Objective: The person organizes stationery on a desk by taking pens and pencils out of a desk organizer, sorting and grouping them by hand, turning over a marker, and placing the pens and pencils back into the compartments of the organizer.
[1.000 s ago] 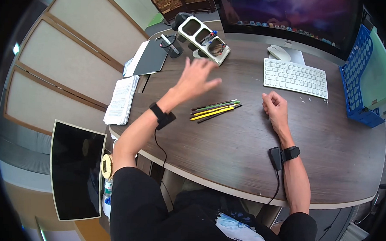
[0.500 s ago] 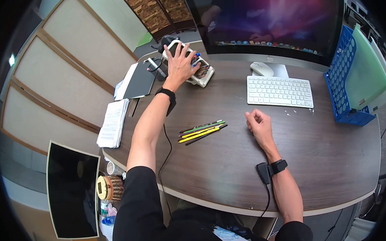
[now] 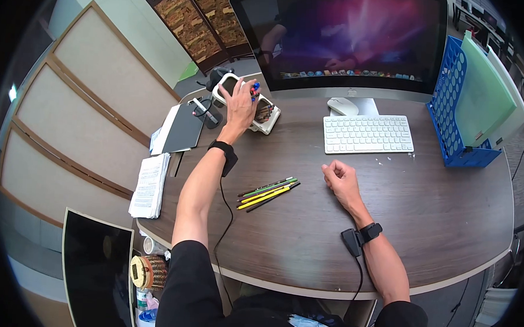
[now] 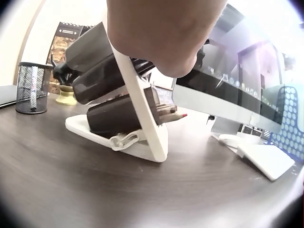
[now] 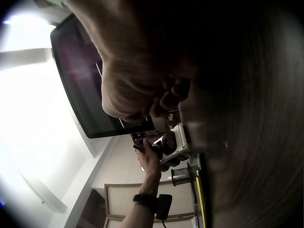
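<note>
At the white-framed organizer [image 3: 267, 126], my left hand [image 3: 240, 111] reaches over the middle cup, beside several pens [image 3: 254, 91]; whether its fingers pinch any of them cannot be told. The left wrist view has the organizer's tilted frame [image 4: 137, 95] with dark cups and pencil tips [image 4: 172, 117] poking out, while the fingers are out of sight. My right hand [image 3: 343, 181] rests on the desk below the keyboard, fingers loosely curled, holding nothing. Several pencils [image 3: 266, 195], yellow, green and dark, lie side by side on the desk between the two arms.
A mesh pen cup [image 3: 212, 118] stands left of the organizer, near a dark folder [image 3: 184, 129] and a paper stack [image 3: 149, 185]. Behind are the keyboard [image 3: 368, 135], mouse [image 3: 343, 106] and monitor [image 3: 361, 39]. A blue file rack [image 3: 447, 107] stands at the right.
My left hand has moved from above the desk onto the organizer, its spread fingers drawing closer to the pens. The head view has shifted; my right hand stays resting.
</note>
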`<state>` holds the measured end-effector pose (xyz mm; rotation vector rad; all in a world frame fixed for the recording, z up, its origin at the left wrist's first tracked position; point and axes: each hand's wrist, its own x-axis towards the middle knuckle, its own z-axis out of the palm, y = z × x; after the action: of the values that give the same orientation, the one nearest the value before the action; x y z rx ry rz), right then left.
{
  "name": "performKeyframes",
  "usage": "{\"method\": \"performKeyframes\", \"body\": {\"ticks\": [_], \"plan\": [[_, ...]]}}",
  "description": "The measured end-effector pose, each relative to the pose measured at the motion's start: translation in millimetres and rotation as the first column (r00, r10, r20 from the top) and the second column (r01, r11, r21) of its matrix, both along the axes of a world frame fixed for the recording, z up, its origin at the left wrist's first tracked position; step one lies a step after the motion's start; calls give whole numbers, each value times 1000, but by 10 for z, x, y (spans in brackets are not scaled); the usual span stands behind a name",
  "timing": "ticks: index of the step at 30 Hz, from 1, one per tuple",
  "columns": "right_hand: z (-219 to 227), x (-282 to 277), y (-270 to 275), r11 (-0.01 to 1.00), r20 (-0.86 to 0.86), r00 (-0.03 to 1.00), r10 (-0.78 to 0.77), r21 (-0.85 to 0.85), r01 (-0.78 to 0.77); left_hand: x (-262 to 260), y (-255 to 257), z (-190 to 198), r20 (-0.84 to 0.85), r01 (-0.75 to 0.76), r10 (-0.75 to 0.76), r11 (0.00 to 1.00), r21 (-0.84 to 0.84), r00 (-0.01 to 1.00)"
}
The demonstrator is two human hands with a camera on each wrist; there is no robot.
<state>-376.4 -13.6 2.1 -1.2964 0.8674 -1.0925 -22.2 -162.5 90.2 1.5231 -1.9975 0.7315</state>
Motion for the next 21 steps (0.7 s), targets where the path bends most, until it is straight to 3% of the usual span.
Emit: {"method": "performKeyframes", "body": {"ticks": [1,2,4,6,9,12,18,21], "plan": [[-4,3,-5,1000,6,1000,-7,-7,7,-97,41,111,-90,51,-54,998,-43,994],[-12,8,0,1000,14,1000,-14,-10,14,-196,142,273,-219,85,-77,996,28,973],[-18,7,2,1000,12,1000,-9,1,9,-419,355,514,-552,182,-76,973,140,830],[-25,6,-7,1000,10,1000,-2,15,2,-486,546,597,-573,349,-245,934,75,782],[-33,21,-7,1000,12,1000,-18,22,18,-657,1041,749,-381,270,-115,883,384,918],[-4,14,2,1000,10,1000,-7,18,7,-526,1292,463,-115,248,-226,744,620,967],[-33,13,3,1000,20,1000,-12,8,12,-600,1533,-112,48,73,-166,652,755,985],[-51,12,-8,1000,29,1000,-7,2,7,-651,1573,-234,56,91,-192,678,729,980]]}}
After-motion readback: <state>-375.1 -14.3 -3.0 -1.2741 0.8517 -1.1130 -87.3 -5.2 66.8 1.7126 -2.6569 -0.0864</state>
